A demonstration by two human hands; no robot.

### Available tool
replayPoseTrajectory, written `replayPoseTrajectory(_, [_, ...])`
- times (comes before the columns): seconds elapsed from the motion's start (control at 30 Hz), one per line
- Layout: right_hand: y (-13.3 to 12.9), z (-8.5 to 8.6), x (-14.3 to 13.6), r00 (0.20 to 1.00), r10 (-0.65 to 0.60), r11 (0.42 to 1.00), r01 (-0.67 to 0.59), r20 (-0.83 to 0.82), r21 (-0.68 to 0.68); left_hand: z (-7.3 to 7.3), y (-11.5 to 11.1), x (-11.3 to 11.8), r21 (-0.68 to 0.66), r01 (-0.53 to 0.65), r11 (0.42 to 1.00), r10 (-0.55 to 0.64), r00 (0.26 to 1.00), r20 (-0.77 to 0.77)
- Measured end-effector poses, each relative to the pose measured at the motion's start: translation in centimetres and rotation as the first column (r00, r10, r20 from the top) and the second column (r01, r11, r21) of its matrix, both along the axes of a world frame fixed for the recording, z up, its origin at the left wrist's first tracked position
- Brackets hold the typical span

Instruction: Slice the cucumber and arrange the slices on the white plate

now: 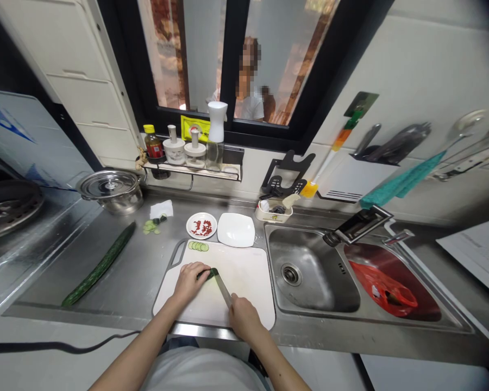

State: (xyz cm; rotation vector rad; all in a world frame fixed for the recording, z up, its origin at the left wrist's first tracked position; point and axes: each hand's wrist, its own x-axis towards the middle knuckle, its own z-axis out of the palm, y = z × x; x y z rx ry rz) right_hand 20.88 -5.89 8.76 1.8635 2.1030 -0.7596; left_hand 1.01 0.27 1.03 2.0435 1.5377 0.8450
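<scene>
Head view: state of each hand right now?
Left hand: holding a cucumber piece down on the cutting board.
Right hand: closed around the knife handle.

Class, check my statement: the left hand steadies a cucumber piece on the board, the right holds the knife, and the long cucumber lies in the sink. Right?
The long cucumber is misplaced: the head view shows it on the counter, left of the board. The rest is right.
</scene>
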Motion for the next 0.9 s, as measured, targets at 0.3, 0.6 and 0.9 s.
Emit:
replayPoseTrajectory(0.3, [0.6, 0.9, 1.0, 0.998, -0.041, 0.997, 0.038, 0.047, 0.062, 0.6, -0.3, 0.1, -0.019, -0.017, 1.000, 0.017, 1.000, -0.021])
replayPoseTrajectory(0.6, [1.3, 0.4, 1.4, 0.993, -0.019, 0.991, 0.004, 0.118, 0.133, 1.2, -0.2, -0.6, -0.062, -0.188, 0.980, 0.194, 0.974, 0.114])
replayPoseTrajectory(0.9, [1.8, 0.5, 2.8, 0.991, 0.012, 0.886, -0.073, 0.135, 0.458, 4.5, 1.5, -0.3, -0.262, -0.087, 0.961, 0.185, 0.908, 0.377])
